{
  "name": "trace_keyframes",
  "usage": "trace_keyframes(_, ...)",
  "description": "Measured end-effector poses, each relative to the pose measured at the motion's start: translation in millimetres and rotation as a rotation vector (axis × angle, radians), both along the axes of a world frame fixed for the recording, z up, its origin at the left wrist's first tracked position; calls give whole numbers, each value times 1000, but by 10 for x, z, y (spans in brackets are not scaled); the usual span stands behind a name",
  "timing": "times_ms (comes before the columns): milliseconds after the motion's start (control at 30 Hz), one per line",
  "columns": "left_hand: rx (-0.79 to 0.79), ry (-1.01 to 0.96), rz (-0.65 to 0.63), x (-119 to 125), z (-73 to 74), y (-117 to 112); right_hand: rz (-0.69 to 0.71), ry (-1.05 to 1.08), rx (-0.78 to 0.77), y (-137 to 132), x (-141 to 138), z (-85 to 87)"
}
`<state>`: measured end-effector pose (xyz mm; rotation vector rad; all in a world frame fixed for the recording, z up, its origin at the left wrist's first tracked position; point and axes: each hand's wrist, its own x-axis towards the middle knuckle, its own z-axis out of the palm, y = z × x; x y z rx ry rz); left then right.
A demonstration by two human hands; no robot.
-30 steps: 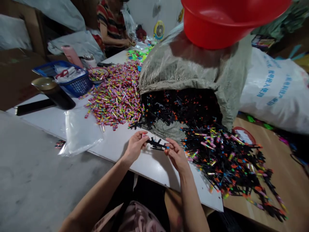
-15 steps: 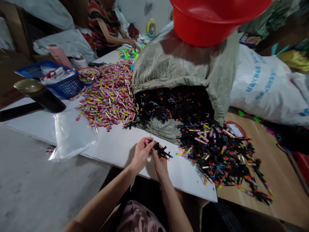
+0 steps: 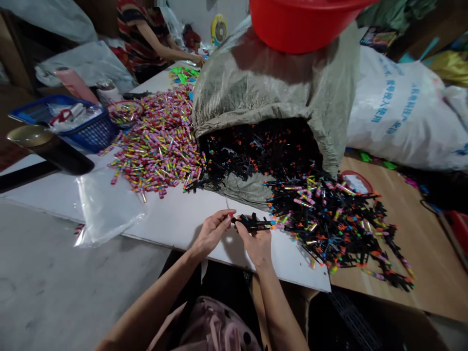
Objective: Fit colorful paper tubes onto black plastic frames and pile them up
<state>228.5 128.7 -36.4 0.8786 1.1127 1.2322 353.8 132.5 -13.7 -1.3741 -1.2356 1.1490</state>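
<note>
Over the white table [image 3: 175, 214], my right hand [image 3: 260, 247] is closed around a black toy gun [image 3: 252, 223] with a blue tip, its muzzle pointing right. My left hand [image 3: 212, 233] pinches a small red-ended tube [image 3: 230, 216] at the rear end of the gun. The fingers cover most of that tube, and I cannot tell whether it is fixed to the gun. Beyond my hands lies a woven sack [image 3: 263, 92], its mouth full of black toy guns [image 3: 263, 151]. To the right is a pile of guns with colourful tubes among them [image 3: 329, 224].
Many small pink and yellow tubes [image 3: 157, 141] are heaped at left. Near them are a blue basket [image 3: 93, 129], a dark cup [image 3: 54, 151] and clear plastic bags [image 3: 106, 209]. A red basin [image 3: 300, 29] rests on the sack. Another person [image 3: 146, 36] works at the far end.
My right hand has shifted right with the toy gun, which now shows more fully and lies more level. The left hand stays at its rear end. The view has shifted slightly.
</note>
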Motion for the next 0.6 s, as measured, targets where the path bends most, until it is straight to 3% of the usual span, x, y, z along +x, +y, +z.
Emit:
trace_keyframes(233, 52, 82, -6, 26, 74, -58, -9, 72, 4, -47, 3, -56)
trace_keyframes(367, 280, 458, 22, 37, 63, -126, -26, 35, -29, -107, 35, -2)
trace_keyframes(467, 424, 720, -4, 54, -27, -279, -86, -31, -68, -160, 18, -34)
trace_keyframes(600, 309, 709, -25, 100, -249, -492, 52, 26, -200, -141, -91, -229)
